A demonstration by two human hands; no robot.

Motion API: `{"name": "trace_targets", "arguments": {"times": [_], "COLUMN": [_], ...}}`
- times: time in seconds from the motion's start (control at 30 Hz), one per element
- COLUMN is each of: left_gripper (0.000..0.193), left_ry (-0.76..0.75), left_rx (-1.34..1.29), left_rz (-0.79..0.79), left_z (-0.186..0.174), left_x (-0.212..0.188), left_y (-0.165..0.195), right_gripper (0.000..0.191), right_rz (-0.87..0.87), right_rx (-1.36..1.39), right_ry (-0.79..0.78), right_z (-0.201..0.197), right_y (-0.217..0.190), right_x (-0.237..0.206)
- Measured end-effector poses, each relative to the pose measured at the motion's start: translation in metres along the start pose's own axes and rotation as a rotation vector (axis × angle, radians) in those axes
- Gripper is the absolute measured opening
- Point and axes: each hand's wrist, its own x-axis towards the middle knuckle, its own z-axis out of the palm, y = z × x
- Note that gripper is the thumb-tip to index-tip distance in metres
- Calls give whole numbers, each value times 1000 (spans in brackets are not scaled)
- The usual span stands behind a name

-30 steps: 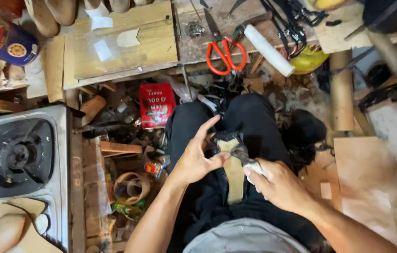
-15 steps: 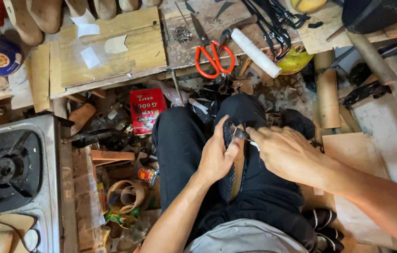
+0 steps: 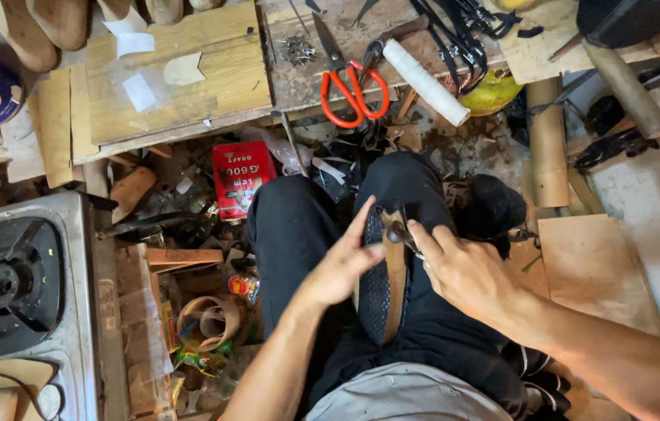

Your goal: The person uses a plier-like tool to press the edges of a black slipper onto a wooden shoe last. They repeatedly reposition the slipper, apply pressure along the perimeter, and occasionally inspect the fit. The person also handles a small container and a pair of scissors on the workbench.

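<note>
On the seated person's lap, left hand (image 3: 338, 269) fingers steady a dark mesh sole piece (image 3: 381, 284); right hand (image 3: 466, 273) fingers grip a small tool (image 3: 402, 234). Orange scissors (image 3: 352, 90) lie at the counter (image 3: 190, 86) edge.

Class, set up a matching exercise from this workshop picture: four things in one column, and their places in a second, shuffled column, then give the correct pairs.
Things:
1. scissors
2. red tin
3. gas burner
4. shoe piece

Places:
A. on the person's lap, steadied by the left hand, with the right hand at its top
B. at the far left edge
C. on the wooden bench at the top
D. on the floor beside the knee

Pairs: 1-C, 2-D, 3-B, 4-A
</note>
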Motion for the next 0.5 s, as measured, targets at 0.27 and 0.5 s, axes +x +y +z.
{"name": "trace_targets", "arguments": {"times": [0.27,0.5], "left_gripper": [62,65], "left_ry": [123,138], "left_rx": [373,590], "left_rz": [176,202], "left_z": [17,41], "left_x": [8,14], "left_y": [-23,-12], "right_gripper": [38,51], "right_rz": [100,104], "right_rx": [617,227], "right_ry": [102,-168], "right_z": [9,-44], "right_y": [11,21], "right_x": [-9,-1]}}
